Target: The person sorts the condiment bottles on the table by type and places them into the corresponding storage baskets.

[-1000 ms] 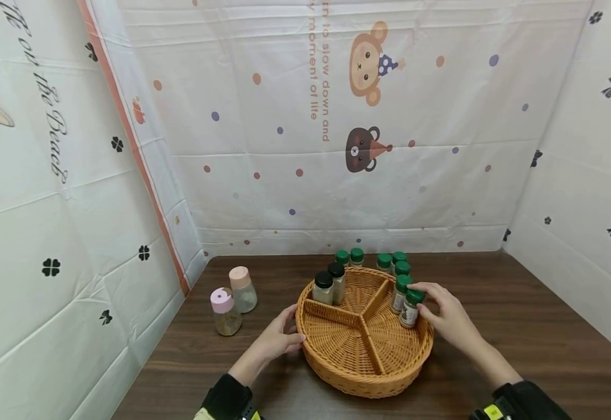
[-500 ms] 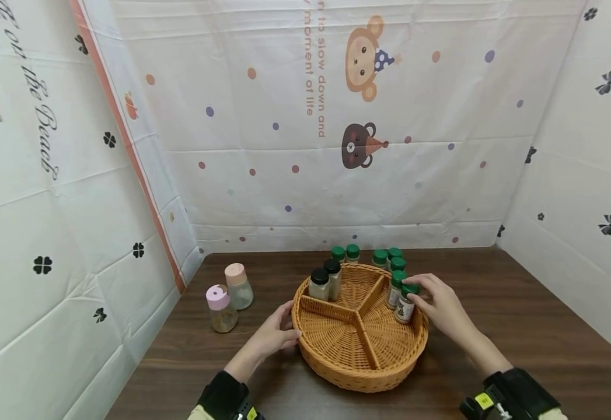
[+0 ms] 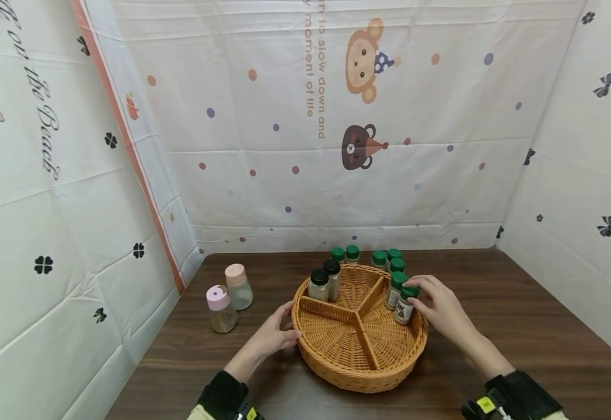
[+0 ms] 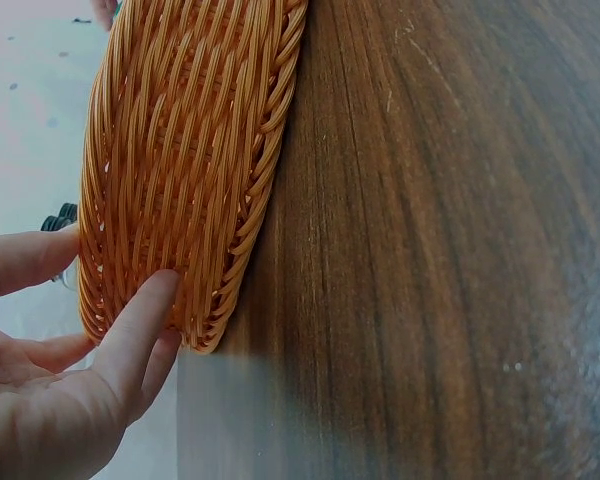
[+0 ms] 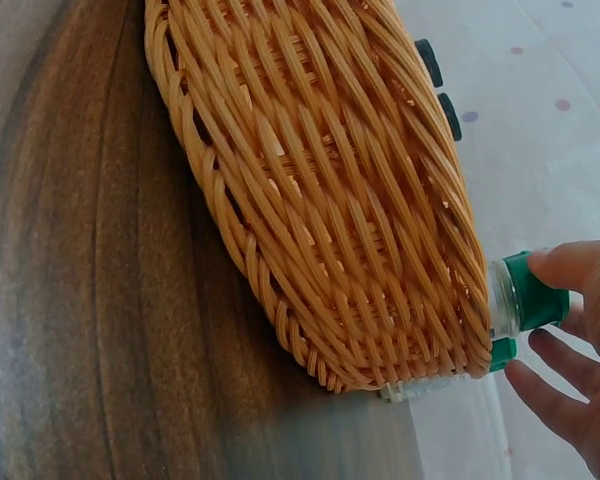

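A round wicker basket (image 3: 358, 382) with three compartments rests on the table. My left hand (image 3: 271, 337) holds its left side; in the left wrist view the thumb lies at the rim and other fingers press the woven outer wall (image 4: 180, 170). At the right compartment, my right hand (image 3: 444, 309) pinches the green cap of a labelled spice jar (image 3: 404, 309). This jar stands inside the rim beside another green-capped jar (image 3: 393, 296). In the right wrist view the thumb touches the green cap (image 5: 537, 292). Two black-capped jars (image 3: 318, 286) stand in the back left compartment.
Several green-capped jars (image 3: 380, 258) stand behind the basket. To its left are a pink-capped jar (image 3: 223, 316) and a peach-capped jar (image 3: 240, 293). Printed cloth (image 3: 263, 192) surrounds the wooden table (image 3: 174, 361).
Between the first two frames the view shifts slightly. The right hand stays at the green-capped jar, which sits a little more upright against its neighbour. The left hand keeps its place on the basket.
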`<move>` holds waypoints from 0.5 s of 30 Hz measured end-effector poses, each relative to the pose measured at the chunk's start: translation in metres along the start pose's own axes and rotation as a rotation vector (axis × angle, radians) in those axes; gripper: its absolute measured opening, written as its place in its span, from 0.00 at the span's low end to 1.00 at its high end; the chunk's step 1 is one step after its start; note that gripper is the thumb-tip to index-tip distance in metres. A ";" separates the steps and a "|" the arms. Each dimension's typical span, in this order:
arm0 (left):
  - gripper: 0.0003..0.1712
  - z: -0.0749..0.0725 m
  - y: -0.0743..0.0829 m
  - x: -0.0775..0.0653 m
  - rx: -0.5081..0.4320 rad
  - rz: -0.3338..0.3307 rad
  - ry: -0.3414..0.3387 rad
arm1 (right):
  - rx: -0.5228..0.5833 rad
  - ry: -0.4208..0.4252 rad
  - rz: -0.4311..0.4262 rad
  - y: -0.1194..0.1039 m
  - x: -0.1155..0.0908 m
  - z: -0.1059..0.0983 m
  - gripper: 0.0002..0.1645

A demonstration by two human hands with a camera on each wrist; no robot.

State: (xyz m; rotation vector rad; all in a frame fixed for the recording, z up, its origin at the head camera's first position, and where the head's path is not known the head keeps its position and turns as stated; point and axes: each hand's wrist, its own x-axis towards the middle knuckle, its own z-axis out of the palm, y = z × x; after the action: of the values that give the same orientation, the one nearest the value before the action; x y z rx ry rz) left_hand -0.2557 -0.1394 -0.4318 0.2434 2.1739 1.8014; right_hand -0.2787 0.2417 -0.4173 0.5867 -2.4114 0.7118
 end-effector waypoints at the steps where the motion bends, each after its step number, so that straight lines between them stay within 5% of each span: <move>1: 0.44 0.000 0.000 0.000 -0.001 -0.001 0.000 | 0.004 -0.001 0.000 0.000 0.000 0.000 0.18; 15: 0.44 0.001 0.001 -0.001 -0.002 -0.009 0.006 | 0.003 0.029 -0.026 0.001 -0.003 0.000 0.19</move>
State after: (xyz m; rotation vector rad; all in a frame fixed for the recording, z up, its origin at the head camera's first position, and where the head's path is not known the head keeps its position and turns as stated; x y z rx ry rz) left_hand -0.2549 -0.1389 -0.4307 0.2269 2.1744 1.8011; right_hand -0.2768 0.2429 -0.4197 0.6036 -2.3727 0.7080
